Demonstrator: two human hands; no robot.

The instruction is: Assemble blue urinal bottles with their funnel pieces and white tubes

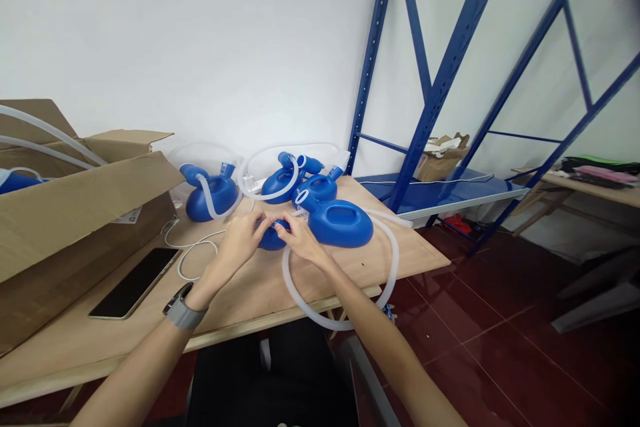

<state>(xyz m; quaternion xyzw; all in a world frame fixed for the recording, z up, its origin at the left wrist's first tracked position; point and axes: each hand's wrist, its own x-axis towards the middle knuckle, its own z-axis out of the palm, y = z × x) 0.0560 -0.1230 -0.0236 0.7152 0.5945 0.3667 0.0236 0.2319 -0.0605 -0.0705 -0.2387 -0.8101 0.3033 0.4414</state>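
My left hand and my right hand meet over the table, fingers pinched around a blue plastic piece. My fingers cover much of it, so its full shape is hidden. Just right of my right hand lies a blue urinal bottle with a moulded handle and an open neck. A translucent hose loops beside it and hangs past the table's front edge. Behind my hands sit two more blue bottles with tubing, and another blue bottle stands to the left with its hose attached.
An open cardboard box with hoses inside takes up the table's left side. A dark-screened tablet and a white cable lie near it. Blue metal racking rises on the right, with a small carton on its low shelf.
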